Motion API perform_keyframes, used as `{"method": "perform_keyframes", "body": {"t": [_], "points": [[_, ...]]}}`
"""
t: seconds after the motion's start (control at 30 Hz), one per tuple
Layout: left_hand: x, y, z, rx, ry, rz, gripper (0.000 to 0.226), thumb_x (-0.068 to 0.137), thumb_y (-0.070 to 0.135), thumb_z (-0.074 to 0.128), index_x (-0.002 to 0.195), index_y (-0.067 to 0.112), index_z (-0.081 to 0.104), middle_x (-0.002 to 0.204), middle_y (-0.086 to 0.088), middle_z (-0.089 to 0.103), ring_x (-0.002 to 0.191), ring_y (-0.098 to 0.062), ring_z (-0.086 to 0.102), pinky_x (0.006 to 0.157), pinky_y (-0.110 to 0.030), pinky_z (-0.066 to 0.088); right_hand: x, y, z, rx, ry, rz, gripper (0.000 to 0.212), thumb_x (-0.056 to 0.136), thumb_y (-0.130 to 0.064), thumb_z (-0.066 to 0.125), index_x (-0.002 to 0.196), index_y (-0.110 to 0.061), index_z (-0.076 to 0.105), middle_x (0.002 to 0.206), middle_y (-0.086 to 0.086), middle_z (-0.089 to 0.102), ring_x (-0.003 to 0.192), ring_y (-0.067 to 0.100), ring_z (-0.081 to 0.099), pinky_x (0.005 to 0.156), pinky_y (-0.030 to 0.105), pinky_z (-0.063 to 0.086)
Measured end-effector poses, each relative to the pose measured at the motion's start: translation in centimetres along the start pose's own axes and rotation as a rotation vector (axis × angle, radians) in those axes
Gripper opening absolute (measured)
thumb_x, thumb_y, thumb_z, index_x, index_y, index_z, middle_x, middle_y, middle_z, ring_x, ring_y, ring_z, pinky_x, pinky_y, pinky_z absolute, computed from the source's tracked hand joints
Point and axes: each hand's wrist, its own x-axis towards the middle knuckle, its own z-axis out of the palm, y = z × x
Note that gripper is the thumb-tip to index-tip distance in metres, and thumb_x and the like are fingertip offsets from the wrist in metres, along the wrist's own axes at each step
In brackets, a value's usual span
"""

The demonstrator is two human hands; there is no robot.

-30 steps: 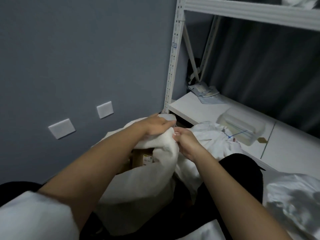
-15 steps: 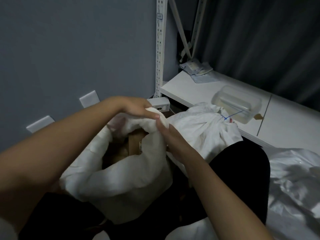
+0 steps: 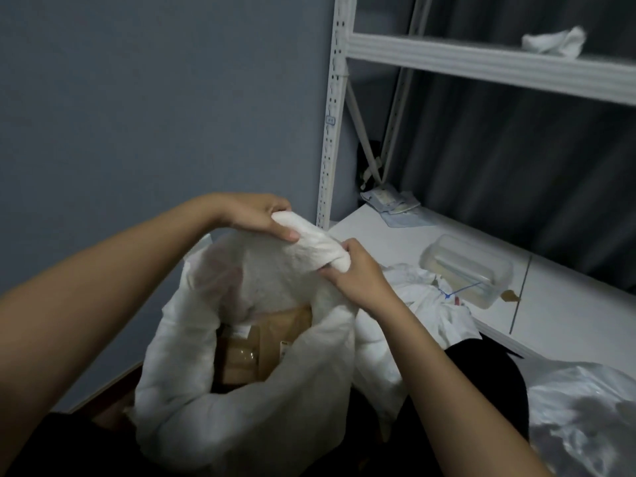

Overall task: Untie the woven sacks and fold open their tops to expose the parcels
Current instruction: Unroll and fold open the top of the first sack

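Observation:
A white woven sack stands open in front of me, its top rolled down into a thick rim. Brown cardboard parcels show inside it. My left hand grips the far part of the rolled rim from above. My right hand grips the same rim just to the right, fingers curled into the fabric. A second white sack with a blue tie lies behind my right hand. Another shiny sack sits at the lower right.
A white metal shelf rack rises by the grey wall. Its low shelf carries a clear plastic box and small packets. A white cloth lies on the upper shelf. A black bag sits between the sacks.
Both hands have lifted the far rim of the sack higher and stretched it. The opening is wider and more of the brown parcels shows. The view has tilted upward.

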Motion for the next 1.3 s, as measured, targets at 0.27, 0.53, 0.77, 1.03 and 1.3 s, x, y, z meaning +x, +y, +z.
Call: {"method": "perform_keyframes", "body": {"t": [0.27,0.53,0.77,1.03,1.3], "points": [[-1.1,-1.6,1.7,-0.094,0.084,0.091,0.023,0.078,0.041,0.072,0.077,0.018,0.067,0.075,0.007,0.062,0.067,0.0,0.053,0.066,-0.016,0.04,-1.2,1.6,-1.5,0.441,-0.178,0.116,0.02,0.092,-0.04,0.06,0.082,-0.025,0.068,0.086,-0.015,0.07,0.086,0.002,0.064,0.083,0.027,0.05],[-0.7,0.0,3.6,-0.422,-0.017,0.038,0.041,0.092,0.047,0.053,0.062,0.02,0.061,0.059,0.012,0.057,0.056,-0.002,0.052,0.064,-0.021,0.041,-1.5,-0.8,0.5,0.005,0.052,-0.035,0.028,0.102,-0.037,0.036,0.094,-0.019,0.057,0.089,-0.004,0.058,0.09,0.015,0.053,0.075,0.03,0.037],[-0.4,-0.7,5.5,-0.08,0.073,0.175,0.033,0.089,0.044,0.059,0.078,0.013,0.061,0.073,0.001,0.056,0.065,-0.002,0.047,0.064,-0.016,0.036,0.2,2.1,-0.6,0.612,-0.407,0.488,0.055,0.097,-0.048,0.045,0.128,-0.005,0.058,0.117,0.016,0.066,0.109,0.029,0.061,0.098,0.041,0.046],[0.5,-1.4,7.0,-0.264,0.078,0.069,0.079,0.055,0.087,0.049,0.092,0.02,0.067,0.095,0.001,0.068,0.087,-0.01,0.06,0.086,-0.028,0.046,0.8,2.9,1.2,0.828,-0.308,0.409,0.044,0.095,-0.04,0.05,0.118,-0.005,0.064,0.116,0.018,0.064,0.111,0.032,0.057,0.105,0.044,0.04],[0.4,-2.0,8.0,-0.294,0.051,0.041,0.031,0.075,0.036,0.078,0.096,0.021,0.062,0.088,0.006,0.063,0.077,-0.007,0.058,0.064,-0.015,0.043,0.9,2.7,-0.6,-0.203,-0.207,-0.244,0.035,0.099,-0.044,0.04,0.122,-0.023,0.056,0.118,-0.004,0.06,0.11,0.011,0.052,0.093,0.03,0.04]]}}
